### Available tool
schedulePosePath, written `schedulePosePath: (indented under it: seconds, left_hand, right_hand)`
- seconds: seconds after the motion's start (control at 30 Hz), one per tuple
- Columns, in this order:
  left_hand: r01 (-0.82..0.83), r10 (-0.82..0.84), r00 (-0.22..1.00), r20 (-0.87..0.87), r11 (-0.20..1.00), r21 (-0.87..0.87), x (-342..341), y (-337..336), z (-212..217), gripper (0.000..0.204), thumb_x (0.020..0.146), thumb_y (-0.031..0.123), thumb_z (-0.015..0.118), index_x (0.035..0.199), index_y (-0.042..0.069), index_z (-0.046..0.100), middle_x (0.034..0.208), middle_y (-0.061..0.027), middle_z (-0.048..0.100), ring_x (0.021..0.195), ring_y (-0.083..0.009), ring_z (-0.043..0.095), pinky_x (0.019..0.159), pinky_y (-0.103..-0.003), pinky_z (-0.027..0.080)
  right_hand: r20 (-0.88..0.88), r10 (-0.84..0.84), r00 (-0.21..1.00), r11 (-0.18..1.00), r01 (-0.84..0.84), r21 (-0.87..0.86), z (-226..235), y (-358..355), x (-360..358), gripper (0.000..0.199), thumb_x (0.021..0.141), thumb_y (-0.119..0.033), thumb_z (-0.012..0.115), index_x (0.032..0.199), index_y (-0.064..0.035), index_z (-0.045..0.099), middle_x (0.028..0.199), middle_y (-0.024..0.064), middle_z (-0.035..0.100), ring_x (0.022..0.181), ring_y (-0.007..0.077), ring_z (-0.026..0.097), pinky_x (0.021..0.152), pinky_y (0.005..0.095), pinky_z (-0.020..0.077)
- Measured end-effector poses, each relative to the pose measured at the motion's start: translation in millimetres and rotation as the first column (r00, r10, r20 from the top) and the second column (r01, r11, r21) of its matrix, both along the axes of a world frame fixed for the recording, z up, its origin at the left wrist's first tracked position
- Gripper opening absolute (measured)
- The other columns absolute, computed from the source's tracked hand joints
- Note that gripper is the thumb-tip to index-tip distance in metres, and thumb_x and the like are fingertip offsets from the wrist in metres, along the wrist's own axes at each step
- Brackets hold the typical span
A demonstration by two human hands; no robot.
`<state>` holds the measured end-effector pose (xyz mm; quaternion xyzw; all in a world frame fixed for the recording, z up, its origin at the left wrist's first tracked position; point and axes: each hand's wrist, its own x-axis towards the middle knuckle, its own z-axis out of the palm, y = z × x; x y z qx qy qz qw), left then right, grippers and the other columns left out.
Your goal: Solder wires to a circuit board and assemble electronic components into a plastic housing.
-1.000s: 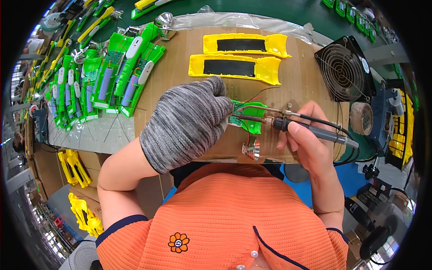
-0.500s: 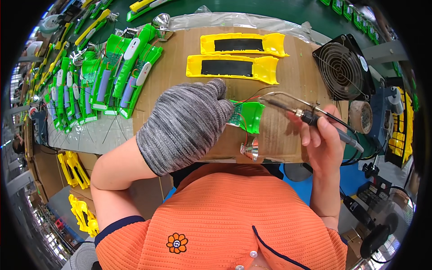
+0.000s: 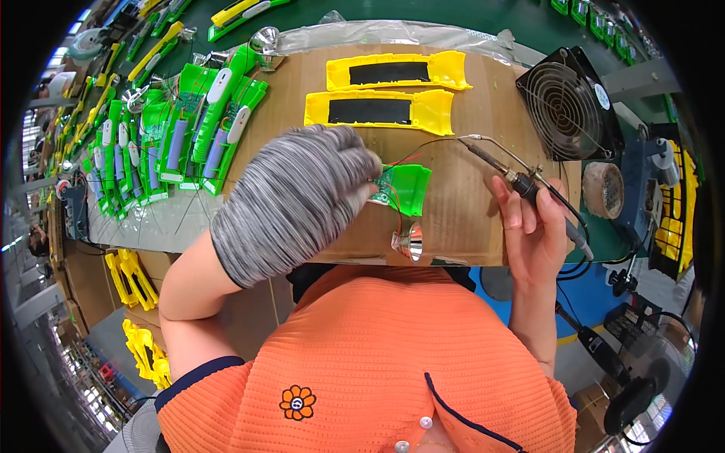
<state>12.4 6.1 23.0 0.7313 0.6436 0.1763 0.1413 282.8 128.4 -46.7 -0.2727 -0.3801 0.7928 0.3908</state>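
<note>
Left hand (image 3: 294, 204) in a grey knit glove, fingers curled down onto the left edge of a green plastic housing piece (image 3: 408, 189) with a small circuit board on it, pinning it to the cardboard work surface (image 3: 468, 219). Red and black wires run off the board; a small silver reflector cup (image 3: 410, 241) sits just near of it, by the cardboard's near edge.

Right hand (image 3: 532, 226) bare, closed round the handle of a soldering iron (image 3: 513, 177). Iron is tilted, tip pointing far-left, lifted clear of the board and off to its right. A thin metal tube runs alongside the iron's shaft.

Far side of the cardboard: two yellow housing shells (image 3: 389, 90) with black inserts, lying side by side. Far left: a row of green housings (image 3: 189, 128) with boards and white parts fitted, on a plastic sheet. Right: a black square fan (image 3: 570, 106) and, near of it, a round tip-cleaner pot (image 3: 603, 189). More yellow parts (image 3: 132, 275) lie off the bench at the left.
</note>
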Motion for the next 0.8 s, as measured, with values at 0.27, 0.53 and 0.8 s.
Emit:
schedulePosePath:
  seconds: [0.27,0.53,0.8]
  left_hand:
    - [-0.155,0.148,0.987,-0.061,0.977,-0.143,36,53,-16,0.021,0.086,0.023,0.072,0.097,0.005,0.071,0.087,-0.0143,0.071,0.080,-0.0323,0.069,0.073,-0.039,0.055]
    - [-0.265,0.192,0.927,0.322,0.943,0.200,20,34,-20,0.017,0.084,0.007,0.068,0.101,0.009,0.068,0.090,-0.0095,0.069,0.083,-0.0293,0.067,0.076,-0.039,0.052]
    - [-0.607,0.551,0.774,0.312,0.786,0.117,-12,5,-51,0.013,0.081,0.004,0.069,0.092,0.009,0.072,0.093,-0.0099,0.070,0.096,-0.0286,0.065,0.088,-0.038,0.051]
  right_hand:
    - [-0.077,-0.100,0.992,0.992,0.094,-0.080,-2,-1,-1,0.013,0.097,-0.014,0.052,0.089,-0.0095,0.043,0.060,0.0003,0.042,0.061,0.0152,0.052,0.106,0.0522,0.0438]
    - [0.065,-0.075,0.995,0.996,0.073,0.042,17,6,-5,0.010,0.097,-0.015,0.054,0.096,-0.0097,0.045,0.057,-0.0012,0.040,0.060,0.0151,0.052,0.111,0.0495,0.0391]
    - [0.041,0.039,0.998,0.997,-0.042,0.065,16,18,-68,0.012,0.094,-0.011,0.057,0.096,-0.0078,0.046,0.072,0.0067,0.056,0.060,0.0179,0.057,0.088,0.0426,0.0513]
